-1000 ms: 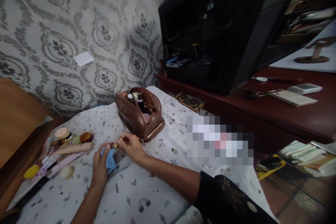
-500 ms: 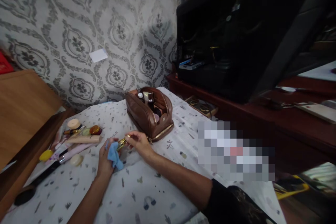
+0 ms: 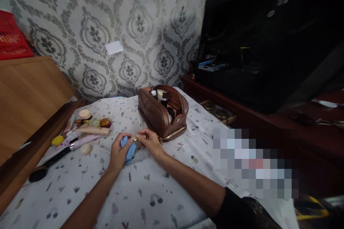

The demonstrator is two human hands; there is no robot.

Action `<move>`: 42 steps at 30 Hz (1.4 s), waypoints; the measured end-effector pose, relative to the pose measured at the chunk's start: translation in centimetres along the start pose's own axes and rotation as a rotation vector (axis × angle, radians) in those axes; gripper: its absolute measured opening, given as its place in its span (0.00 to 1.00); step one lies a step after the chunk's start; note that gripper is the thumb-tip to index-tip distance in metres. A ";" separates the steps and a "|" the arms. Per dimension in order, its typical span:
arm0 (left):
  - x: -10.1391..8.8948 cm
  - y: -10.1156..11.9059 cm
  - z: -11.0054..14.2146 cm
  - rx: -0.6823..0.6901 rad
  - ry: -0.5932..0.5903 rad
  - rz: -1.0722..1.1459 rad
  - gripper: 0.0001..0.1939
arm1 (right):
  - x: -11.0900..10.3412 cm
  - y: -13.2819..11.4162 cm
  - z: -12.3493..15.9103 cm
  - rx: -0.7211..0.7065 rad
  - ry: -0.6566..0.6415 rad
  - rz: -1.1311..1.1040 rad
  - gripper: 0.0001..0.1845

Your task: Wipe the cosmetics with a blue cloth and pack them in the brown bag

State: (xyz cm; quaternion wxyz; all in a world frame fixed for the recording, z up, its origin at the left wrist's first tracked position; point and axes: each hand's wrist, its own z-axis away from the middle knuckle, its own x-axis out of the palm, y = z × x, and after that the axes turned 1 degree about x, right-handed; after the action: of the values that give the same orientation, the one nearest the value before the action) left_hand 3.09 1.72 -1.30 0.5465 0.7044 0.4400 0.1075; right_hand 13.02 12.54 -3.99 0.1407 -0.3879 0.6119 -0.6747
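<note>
My left hand [image 3: 117, 153] is closed round a small blue cloth [image 3: 128, 149] on the patterned white bedsheet [image 3: 139, 193]. My right hand [image 3: 151, 142] pinches a small gold-coloured item [image 3: 135, 139] right against the cloth; what the item is I cannot make out. Both hands meet just in front of an open brown leather pouch [image 3: 158, 114] that stands upright with bottles and tubes sticking out of it.
A heap of cosmetics [image 3: 86, 128] lies left of my hands: round pots, tubes, pencils, a long dark brush [image 3: 51, 162]. A wooden board [image 3: 27, 93] rises at the left. A dark red cabinet [image 3: 268, 121] with a black box [image 3: 263, 39] stands to the right.
The view has swung left, so everything sits further right in the picture. My hands stay together on the cloth and gold item, with the cloth now bunched more tightly in my left hand.
</note>
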 end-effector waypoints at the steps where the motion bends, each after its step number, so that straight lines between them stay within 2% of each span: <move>1: 0.0 0.1 0.0 0.010 -0.001 0.001 0.14 | 0.0 0.0 0.0 0.004 0.007 -0.024 0.26; 3: -0.2 0.0 0.0 -0.012 0.008 0.041 0.15 | 0.0 -0.2 0.1 0.010 0.016 -0.071 0.27; 6: -0.3 -0.6 -0.2 -0.139 0.017 0.215 0.19 | 0.1 -0.5 0.3 0.033 0.011 -0.104 0.28; 9: -0.2 -1.1 -0.4 -0.278 0.030 0.404 0.24 | 0.4 -0.7 0.7 0.049 -0.055 -0.128 0.27; 12: -0.2 -1.2 -0.5 -0.321 0.039 0.467 0.26 | 0.5 -0.7 1.0 0.039 -0.133 -0.126 0.24; 14: -0.3 -1.1 -0.5 -0.296 0.003 0.419 0.24 | 0.5 -0.8 1.1 0.047 -0.146 -0.089 0.24; 16: -0.5 -0.9 -0.6 -0.216 -0.039 0.301 0.21 | 0.5 -1.0 1.3 0.058 -0.142 -0.061 0.24; 19: -0.7 -0.8 -0.6 -0.112 -0.015 0.148 0.21 | 0.5 -1.3 1.5 0.082 -0.155 -0.118 0.24; 23: -0.7 -0.5 -0.4 -0.106 0.074 0.247 0.25 | 0.8 -1.2 2.0 0.269 -0.303 -0.165 0.30; 26: -0.6 0.1 -0.1 -0.081 0.012 0.326 0.25 | 1.1 -0.8 2.5 0.327 -0.409 -0.072 0.31; 30: -0.6 1.2 0.4 -0.062 -0.111 0.143 0.20 | 1.1 -0.4 2.9 0.320 -0.398 0.031 0.32; 35: -1.2 1.4 0.1 -0.005 -0.040 0.056 0.15 | 0.7 -0.8 2.8 0.287 -0.353 0.057 0.29; 38: -1.5 1.0 -0.4 -0.024 0.003 0.086 0.14 | 0.7 -1.1 2.7 0.247 -0.298 0.030 0.31; 42: -1.8 0.8 -0.9 -0.085 0.011 0.145 0.15 | 0.9 -1.5 2.9 0.278 -0.289 0.050 0.27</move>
State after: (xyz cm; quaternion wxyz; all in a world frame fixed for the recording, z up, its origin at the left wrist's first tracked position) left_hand 1.93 0.98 0.31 0.5642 0.7102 0.3856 0.1691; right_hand 14.90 10.16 -2.40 0.2961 -0.4422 0.4960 -0.6862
